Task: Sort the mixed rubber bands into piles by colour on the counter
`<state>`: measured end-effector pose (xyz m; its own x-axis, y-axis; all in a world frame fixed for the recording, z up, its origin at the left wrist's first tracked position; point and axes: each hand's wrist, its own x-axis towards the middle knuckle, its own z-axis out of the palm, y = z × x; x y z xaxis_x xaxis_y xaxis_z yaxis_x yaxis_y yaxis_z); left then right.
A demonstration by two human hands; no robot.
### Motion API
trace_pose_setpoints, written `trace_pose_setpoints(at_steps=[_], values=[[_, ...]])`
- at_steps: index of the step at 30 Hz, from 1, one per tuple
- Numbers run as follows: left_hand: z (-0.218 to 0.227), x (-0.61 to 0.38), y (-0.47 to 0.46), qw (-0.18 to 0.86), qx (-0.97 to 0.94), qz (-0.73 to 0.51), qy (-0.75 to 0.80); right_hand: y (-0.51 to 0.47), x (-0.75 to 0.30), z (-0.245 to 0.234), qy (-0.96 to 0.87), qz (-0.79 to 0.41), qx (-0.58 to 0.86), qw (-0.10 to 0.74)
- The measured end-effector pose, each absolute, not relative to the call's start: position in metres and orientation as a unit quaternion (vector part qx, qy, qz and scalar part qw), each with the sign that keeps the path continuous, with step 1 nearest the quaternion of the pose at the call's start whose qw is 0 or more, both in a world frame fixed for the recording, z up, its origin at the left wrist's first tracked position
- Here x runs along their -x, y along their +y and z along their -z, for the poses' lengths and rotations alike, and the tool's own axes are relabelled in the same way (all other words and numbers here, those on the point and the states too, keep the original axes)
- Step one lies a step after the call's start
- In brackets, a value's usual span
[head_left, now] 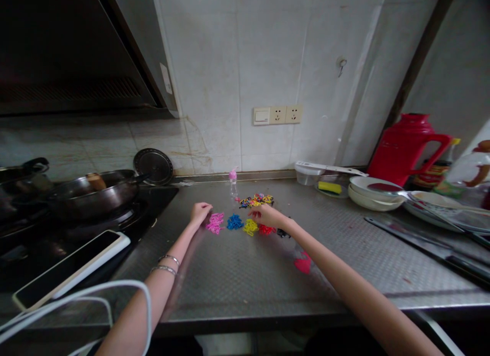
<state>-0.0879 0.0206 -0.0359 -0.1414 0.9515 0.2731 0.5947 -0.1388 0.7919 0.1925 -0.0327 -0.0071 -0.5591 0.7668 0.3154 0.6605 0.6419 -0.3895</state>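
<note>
Small loops that look like rubber bands lie sorted by colour in a row on the steel counter: a pink pile (215,223), a blue pile (235,222), a yellow pile (250,227), a red pile (266,229) and a black pile (284,234). Behind them is a mixed-colour pile (257,200). Beside the pink pile, my left hand (200,213) rests with fingers curled closed. My right hand (265,214) is over the yellow and red piles, its fingers bent together in a pinch; anything held is too small to see.
A small clear bottle with pink top (233,181) stands behind the piles. A pinkish-red packet (303,263) lies near my right forearm. Leftward are a pan (103,192) on the stove and a white device (72,269). Bowls (373,195), a knife (424,248) and a red flask (401,149) occupy the right.
</note>
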Motion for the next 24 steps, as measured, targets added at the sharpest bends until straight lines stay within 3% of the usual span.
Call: trace_pose_setpoints(at_steps=[5,14,24], values=[[0.035,0.087,0.019,0.213,-0.622,-0.427,0.621,-0.032,-0.203,0.005,-0.854,-0.134,0.432,0.257],[0.039,0.089,0.023,0.204,-0.636,-0.421,0.614,-0.013,-0.278,0.032,-0.708,-0.073,0.615,0.338],[0.036,0.088,0.019,0.205,-0.636,-0.419,0.614,-0.01,-0.3,0.058,-0.694,-0.095,0.607,0.376]])
